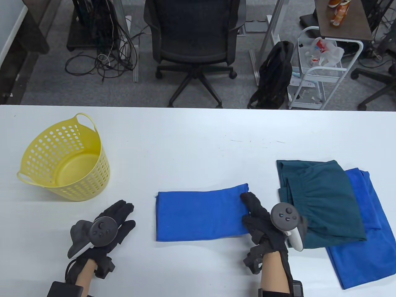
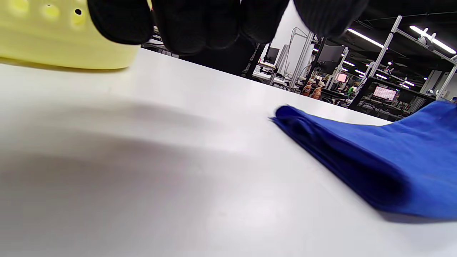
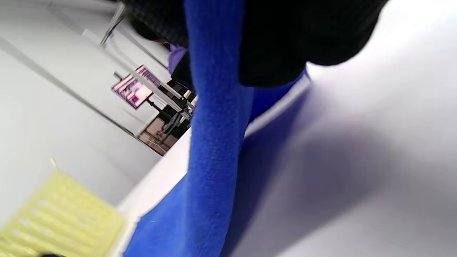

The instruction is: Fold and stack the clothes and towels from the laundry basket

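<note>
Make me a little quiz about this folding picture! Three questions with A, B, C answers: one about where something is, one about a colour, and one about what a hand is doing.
1. Where does the yellow plastic laundry basket stand?
A. on the table's left side
B. on the black office chair
C. on top of the clothes pile

2. What colour is the folded garment lying on top of the pile at the right?
A. red
B. dark teal
C. white

3. What is the right hand doing?
A. resting on the bare table
B. lifting the basket
C. gripping the right edge of the blue folded towel

Answers:
1 A: the table view shows the basket near the left edge.
2 B: the teal cloth lies over a blue towel.
3 C: the right wrist view shows blue cloth held between the gloved fingers, while the left hand lies flat on the table.
</note>
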`<state>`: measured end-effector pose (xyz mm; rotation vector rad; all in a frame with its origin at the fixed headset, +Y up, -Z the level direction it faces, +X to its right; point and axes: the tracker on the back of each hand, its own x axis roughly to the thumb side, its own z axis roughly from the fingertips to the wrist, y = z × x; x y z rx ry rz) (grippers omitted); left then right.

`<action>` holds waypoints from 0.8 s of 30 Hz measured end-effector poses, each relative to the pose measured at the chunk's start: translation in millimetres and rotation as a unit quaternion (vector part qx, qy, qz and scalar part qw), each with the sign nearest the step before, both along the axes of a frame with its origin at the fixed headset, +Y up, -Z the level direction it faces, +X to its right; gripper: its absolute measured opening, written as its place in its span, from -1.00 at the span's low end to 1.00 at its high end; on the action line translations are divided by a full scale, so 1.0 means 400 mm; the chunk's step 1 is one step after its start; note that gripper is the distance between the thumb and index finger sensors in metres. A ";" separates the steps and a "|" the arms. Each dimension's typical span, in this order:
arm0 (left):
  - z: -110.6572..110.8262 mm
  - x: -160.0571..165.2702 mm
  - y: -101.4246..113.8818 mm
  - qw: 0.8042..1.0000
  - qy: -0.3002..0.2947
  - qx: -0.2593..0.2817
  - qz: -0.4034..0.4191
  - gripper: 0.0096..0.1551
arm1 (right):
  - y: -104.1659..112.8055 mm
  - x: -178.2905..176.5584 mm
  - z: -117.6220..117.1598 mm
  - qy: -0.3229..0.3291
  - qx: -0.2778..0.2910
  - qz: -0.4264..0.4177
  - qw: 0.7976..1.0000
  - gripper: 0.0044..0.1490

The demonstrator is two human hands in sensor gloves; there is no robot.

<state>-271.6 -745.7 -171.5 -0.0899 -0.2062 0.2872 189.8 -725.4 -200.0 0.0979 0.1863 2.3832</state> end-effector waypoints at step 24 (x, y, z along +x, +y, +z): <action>0.000 0.004 -0.002 1.000 -0.011 0.002 0.005 -0.16 | 0.085 -0.135 0.030 -0.027 0.065 0.014 0.997 -0.42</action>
